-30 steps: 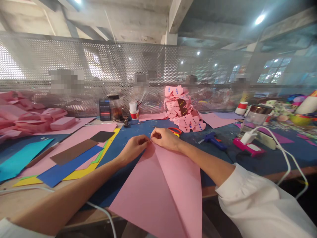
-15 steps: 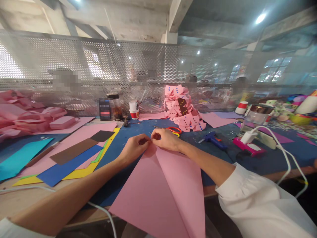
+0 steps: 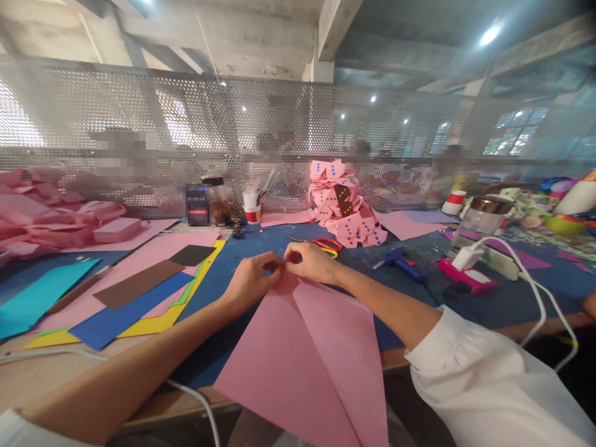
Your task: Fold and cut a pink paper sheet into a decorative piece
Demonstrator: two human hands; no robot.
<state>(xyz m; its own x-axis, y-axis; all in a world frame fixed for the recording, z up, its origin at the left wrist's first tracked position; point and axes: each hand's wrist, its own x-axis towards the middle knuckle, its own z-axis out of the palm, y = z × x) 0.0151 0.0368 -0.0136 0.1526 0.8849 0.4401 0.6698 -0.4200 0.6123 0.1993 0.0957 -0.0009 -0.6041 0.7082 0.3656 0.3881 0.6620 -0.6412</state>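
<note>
A large sheet of pink paper [image 3: 288, 354] hangs over the table's front edge, with a fold or overlap line running down from its narrow far end. My left hand [image 3: 256, 277] pinches that far end from the left. Right beside it, my right hand [image 3: 310, 261] is closed on the same end, its fingertips nearly touching the left ones. Just past my hands lie scissors [image 3: 331, 247] with red and yellow handles. Further back stands a tall shape built of folded pink pieces [image 3: 347, 205] with dotted markings. The fingertips partly hide the gripped paper end.
On the left lie coloured paper strips, among them a blue strip [image 3: 133, 313] and a brown strip [image 3: 139, 284]. A blue glue gun [image 3: 403, 264], a pink power strip [image 3: 468, 276] with a white cable and a lidded jar [image 3: 479, 226] are on the right. A perforated metal screen [image 3: 279, 112] stands behind.
The near left corner of the pink paper has shifted slightly right and up. Both hands stay pinched at the far end, almost unmoved.
</note>
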